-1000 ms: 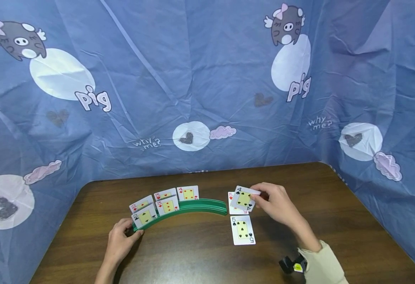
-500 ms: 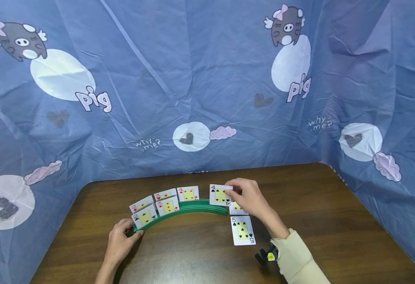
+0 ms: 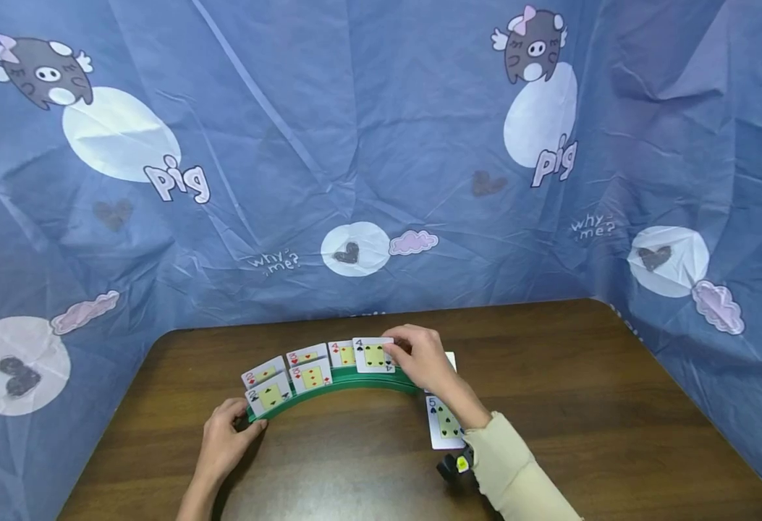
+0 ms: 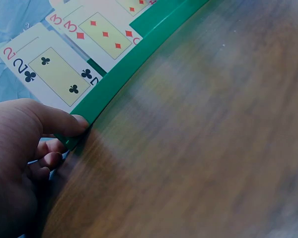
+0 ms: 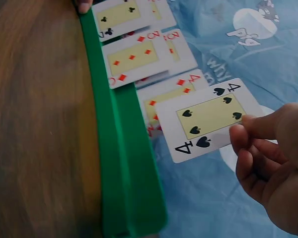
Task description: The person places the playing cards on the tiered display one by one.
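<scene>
A curved green card holder (image 3: 381, 379) stands on the table with playing cards upright in its slots. My left hand (image 3: 226, 438) grips its left end, the thumb on the near side in the left wrist view. Between thumb and fingers my right hand (image 3: 422, 356) pinches the four of spades (image 5: 213, 119) by its right edge. That card overlaps the four of diamonds (image 5: 176, 96) in the back slot. Further left stand the three of diamonds (image 4: 105, 33) and the two of clubs (image 4: 59, 74) in front, each with another card behind it.
Right of the holder the five of spades (image 3: 444, 423) lies face up, partly covered by my right forearm. Beyond it another card (image 3: 450, 359) shows only a corner past my hand. A blue printed cloth (image 3: 354, 145) hangs around the wooden table (image 3: 328, 463).
My right hand has carried the four of spades leftward from above the five of hearts to the four of diamonds. My left hand has stayed at the holder's end.
</scene>
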Demonstrator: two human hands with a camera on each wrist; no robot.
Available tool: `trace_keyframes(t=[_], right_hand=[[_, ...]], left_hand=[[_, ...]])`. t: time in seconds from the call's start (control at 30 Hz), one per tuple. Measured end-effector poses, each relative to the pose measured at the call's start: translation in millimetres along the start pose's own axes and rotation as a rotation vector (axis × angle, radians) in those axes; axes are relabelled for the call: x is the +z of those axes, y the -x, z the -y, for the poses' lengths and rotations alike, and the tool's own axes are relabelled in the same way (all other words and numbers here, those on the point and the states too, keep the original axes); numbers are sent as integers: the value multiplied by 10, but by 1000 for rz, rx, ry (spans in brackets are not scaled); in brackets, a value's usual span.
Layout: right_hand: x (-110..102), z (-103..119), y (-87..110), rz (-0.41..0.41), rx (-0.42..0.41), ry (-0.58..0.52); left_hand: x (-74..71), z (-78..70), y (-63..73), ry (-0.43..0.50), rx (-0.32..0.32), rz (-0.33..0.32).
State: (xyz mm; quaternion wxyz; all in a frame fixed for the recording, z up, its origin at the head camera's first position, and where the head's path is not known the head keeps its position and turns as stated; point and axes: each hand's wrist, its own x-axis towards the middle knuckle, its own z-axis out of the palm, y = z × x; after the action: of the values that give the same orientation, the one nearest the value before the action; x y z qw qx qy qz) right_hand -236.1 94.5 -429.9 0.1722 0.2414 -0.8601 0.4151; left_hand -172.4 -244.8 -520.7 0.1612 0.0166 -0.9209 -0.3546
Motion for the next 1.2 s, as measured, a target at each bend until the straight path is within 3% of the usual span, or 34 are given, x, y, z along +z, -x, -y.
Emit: trace_keyframes(t=[0.57,1.2], right_hand=[[348,2,-30,7,78,-106],[564,-82,17,3,102,-105]], left_hand=[[-5,2,-17,2,10,6],[-12,4,2,-9,20,-10]])
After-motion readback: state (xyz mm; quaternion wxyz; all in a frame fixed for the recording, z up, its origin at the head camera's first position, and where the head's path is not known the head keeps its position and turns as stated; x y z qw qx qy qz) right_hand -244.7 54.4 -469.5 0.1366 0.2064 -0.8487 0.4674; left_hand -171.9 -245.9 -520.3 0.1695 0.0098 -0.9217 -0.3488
